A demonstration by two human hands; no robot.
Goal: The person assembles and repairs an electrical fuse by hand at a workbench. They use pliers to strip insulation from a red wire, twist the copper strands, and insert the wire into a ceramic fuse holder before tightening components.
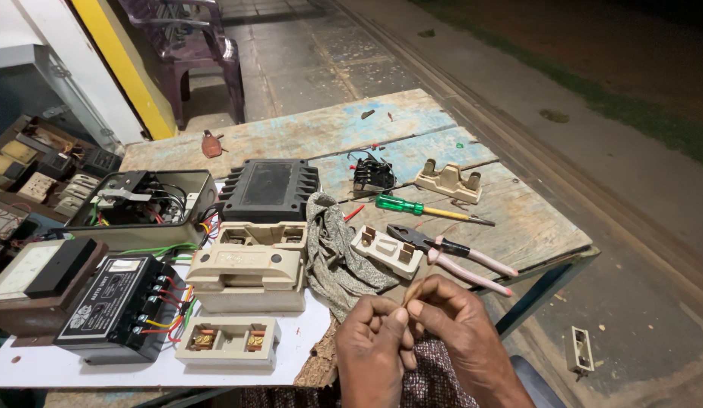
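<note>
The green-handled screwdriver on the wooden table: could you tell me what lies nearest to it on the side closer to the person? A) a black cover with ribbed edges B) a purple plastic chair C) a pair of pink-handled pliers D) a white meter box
C: the pink-handled pliers lie just below the green-handled screwdriver on the wooden table, above the person's two hands.

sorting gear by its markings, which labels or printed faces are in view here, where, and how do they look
Black unit, front left on the white board: rectangular lid with white print and a small pale sticker.
Wooden-framed meter, far left: pale square face, partly under a black block.
No screens or signs visible.
</note>
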